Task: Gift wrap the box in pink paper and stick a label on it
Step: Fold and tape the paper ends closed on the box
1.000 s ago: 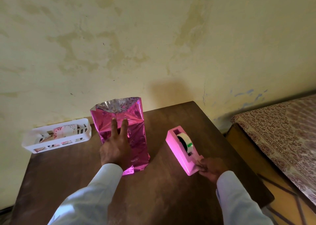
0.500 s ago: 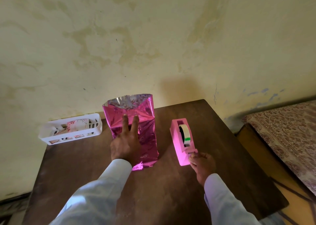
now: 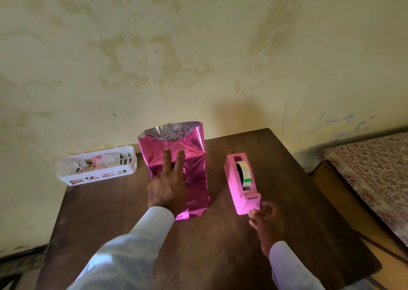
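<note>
The box, hidden under shiny pink paper [image 3: 194,179], lies on the brown table [image 3: 220,256]. The paper's far end stands open and shows its silver inside. My left hand [image 3: 167,186] rests on top of the wrapped box, two straight fingers pressing the paper down. To the right stands a pink tape dispenser [image 3: 240,186] with a white tape roll [image 3: 246,174]. My right hand [image 3: 265,217] is at the dispenser's near end, fingers loosely bent, fingertips just touching its corner.
A white slotted basket [image 3: 66,175] with patterned paper pieces [image 3: 103,160] sits at the table's back left against the stained wall. A bed with a patterned cover [image 3: 375,175] stands to the right of the table.
My right hand turned the tape dispenser so it points away from me and sits closer to the box, then loosened off its near end. My left hand stayed on the paper.
</note>
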The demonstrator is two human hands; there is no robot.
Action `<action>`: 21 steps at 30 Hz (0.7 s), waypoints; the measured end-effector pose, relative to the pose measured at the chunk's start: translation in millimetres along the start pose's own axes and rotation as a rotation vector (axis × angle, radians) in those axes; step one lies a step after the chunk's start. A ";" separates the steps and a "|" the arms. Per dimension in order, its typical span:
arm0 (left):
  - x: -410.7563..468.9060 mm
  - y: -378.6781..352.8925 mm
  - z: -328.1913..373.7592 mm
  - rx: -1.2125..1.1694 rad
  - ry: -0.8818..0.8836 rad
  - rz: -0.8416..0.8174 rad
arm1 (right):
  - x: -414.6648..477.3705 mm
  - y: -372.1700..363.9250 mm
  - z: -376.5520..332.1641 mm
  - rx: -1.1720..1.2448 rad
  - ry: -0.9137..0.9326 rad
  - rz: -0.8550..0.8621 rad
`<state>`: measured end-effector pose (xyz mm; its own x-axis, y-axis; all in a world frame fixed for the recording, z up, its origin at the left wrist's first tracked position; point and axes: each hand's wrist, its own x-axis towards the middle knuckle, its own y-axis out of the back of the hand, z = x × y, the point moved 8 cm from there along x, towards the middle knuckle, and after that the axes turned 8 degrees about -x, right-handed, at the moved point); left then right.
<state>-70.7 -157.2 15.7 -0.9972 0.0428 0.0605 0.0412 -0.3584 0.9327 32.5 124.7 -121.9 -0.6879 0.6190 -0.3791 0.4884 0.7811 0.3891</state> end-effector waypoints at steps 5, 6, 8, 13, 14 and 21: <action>-1.7 1.9 -2.3 -0.077 -0.023 0.039 | -21.9 -4.7 -80.3 0.105 0.212 -0.233; -2.9 3.3 -2.6 -0.093 -0.030 0.050 | -27.2 -5.4 -96.7 0.083 0.262 -0.244; -4.2 6.3 -3.6 -0.136 -0.027 0.061 | -39.1 -7.3 -124.5 0.035 0.355 -0.261; -8.6 16.9 -8.3 -0.276 0.040 0.062 | -70.7 -23.6 -179.4 0.080 0.504 -0.345; -10.3 18.6 -8.6 -0.315 0.055 0.065 | -73.6 -29.2 -187.9 0.097 0.521 -0.361; -12.9 29.3 -13.1 -0.515 0.098 0.095 | -85.8 -93.3 -245.8 0.075 0.575 -0.551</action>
<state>-57.5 -180.4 37.6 -0.9927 -0.0909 0.0795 0.1207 -0.7691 0.6276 -86.1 -21.6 80.6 -0.9998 0.0193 -0.0003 0.0189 0.9782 0.2068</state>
